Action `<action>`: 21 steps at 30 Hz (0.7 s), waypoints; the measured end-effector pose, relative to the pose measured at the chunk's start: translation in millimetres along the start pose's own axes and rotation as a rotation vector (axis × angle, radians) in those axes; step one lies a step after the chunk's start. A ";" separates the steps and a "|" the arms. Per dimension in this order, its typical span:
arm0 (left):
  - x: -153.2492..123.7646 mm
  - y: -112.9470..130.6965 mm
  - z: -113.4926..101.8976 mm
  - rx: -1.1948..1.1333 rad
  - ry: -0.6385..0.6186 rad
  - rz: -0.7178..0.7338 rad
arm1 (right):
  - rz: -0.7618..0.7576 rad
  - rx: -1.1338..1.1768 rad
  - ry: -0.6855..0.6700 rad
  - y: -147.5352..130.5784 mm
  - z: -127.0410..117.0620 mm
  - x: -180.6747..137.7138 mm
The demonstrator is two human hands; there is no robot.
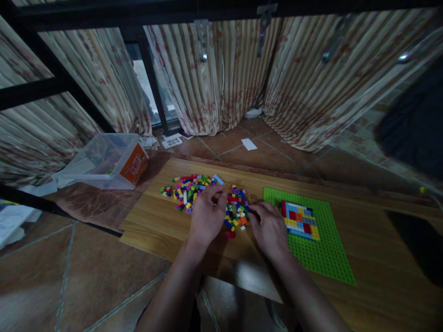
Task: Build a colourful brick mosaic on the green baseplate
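Observation:
A pile of small colourful toy bricks (236, 207) lies on the wooden table (152, 221), partly covered by my hands. My left hand (207, 214) is over the middle of the pile, thumb and forefinger curved and apart, with nothing visible between them. At the pile's right edge, my right hand (270, 227) has its thumb and fingertips close together; what they hold, if anything, is too small to make out. Just right of that hand is a green baseplate (332, 244). It bears a flat block of joined bricks (300, 220) in blue, red, yellow and white.
A clear plastic box (100, 182) with an orange label stands left of the table. To the right, a dark flat object (415, 240) lies on the tabletop. Striped curtains (221, 78) hang behind, and a white paper (249, 144) is on the tiled floor.

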State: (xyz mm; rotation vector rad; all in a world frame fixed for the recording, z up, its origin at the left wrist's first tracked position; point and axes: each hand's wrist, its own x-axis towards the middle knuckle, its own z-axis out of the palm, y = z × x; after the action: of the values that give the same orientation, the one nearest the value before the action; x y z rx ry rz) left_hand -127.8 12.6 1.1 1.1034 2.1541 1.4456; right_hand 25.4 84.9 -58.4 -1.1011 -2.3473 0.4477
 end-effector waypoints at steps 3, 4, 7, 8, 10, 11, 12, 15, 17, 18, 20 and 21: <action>0.3 0.1 -1.6 0.006 -0.006 -0.014 | 0.022 0.019 -0.006 -3.6 1.7 2.0; 0.4 -0.1 -2.1 0.006 -0.008 -0.016 | 0.024 0.026 -0.003 -4.2 2.3 2.3; 0.2 -1.1 -3.2 0.014 -0.016 -0.012 | 0.023 0.068 0.025 -4.2 3.6 1.9; -0.2 -1.5 -3.3 0.020 -0.026 -0.004 | 0.022 0.091 0.036 -3.9 3.8 1.6; -1.3 -2.0 -2.9 0.031 -0.058 0.023 | 0.024 0.133 0.053 -3.3 3.4 0.8; -2.1 -2.0 -2.4 0.036 -0.074 0.039 | 0.023 0.146 0.053 -3.2 3.0 0.4; -2.8 -2.0 -1.7 0.041 -0.085 0.052 | 0.019 0.153 0.047 -3.1 2.5 0.0; -4.7 -1.7 0.5 0.065 -0.109 0.064 | 0.012 0.167 0.023 -2.8 0.9 -0.6; -5.1 -2.0 1.5 0.083 -0.125 0.065 | 0.027 0.182 0.035 -1.6 0.3 0.3; -5.1 -2.3 1.9 0.092 -0.131 0.069 | 0.037 0.188 0.052 -0.7 0.1 1.4; -5.1 -2.9 2.0 0.110 -0.140 0.081 | 0.045 0.187 0.085 1.6 -0.1 4.8; -5.2 -3.0 1.8 0.117 -0.148 0.084 | 0.041 0.180 0.088 2.8 0.0 6.9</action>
State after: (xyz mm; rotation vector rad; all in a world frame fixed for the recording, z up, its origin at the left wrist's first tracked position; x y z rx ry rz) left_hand -124.5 9.3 -3.1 1.3137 2.1338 1.2427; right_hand 23.4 92.0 -57.6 -1.0631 -2.1650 0.6009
